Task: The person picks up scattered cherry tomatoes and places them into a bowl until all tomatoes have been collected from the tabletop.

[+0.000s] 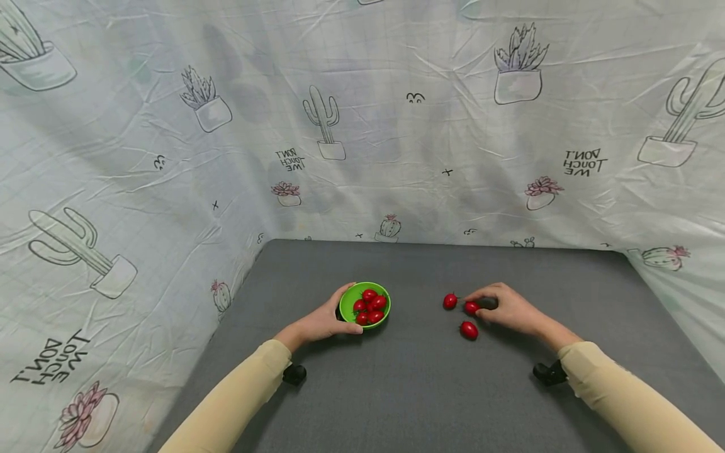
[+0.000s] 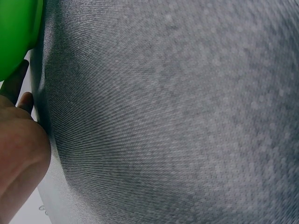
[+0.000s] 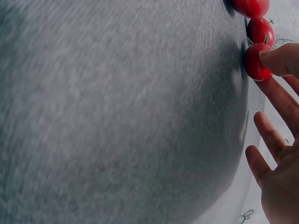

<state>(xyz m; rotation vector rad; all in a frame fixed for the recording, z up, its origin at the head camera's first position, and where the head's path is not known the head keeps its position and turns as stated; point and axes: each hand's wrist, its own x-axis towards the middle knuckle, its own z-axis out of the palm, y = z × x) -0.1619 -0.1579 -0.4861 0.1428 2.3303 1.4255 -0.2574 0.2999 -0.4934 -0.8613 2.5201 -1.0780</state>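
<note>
A green bowl (image 1: 347,304) holding several red cherry tomatoes (image 1: 376,304) stands on the grey table. My left hand (image 1: 323,322) grips its left side, thumb at the near edge and fingers round the far side. In the left wrist view only part of the green bowl (image 2: 14,37) shows, with fingers beside it. To the right, my right hand (image 1: 510,309) pinches a cherry tomato (image 3: 256,63) between thumb and index finger, the other fingers spread. Two more loose tomatoes lie close by, one cherry tomato (image 1: 450,301) to the left and another cherry tomato (image 1: 468,330) nearer me.
The grey tabletop (image 1: 408,384) stretches between and in front of my arms. A pale curtain (image 1: 374,126) printed with cacti hangs behind the table and along its sides. Black wrist gear (image 1: 549,374) sits under each cuff.
</note>
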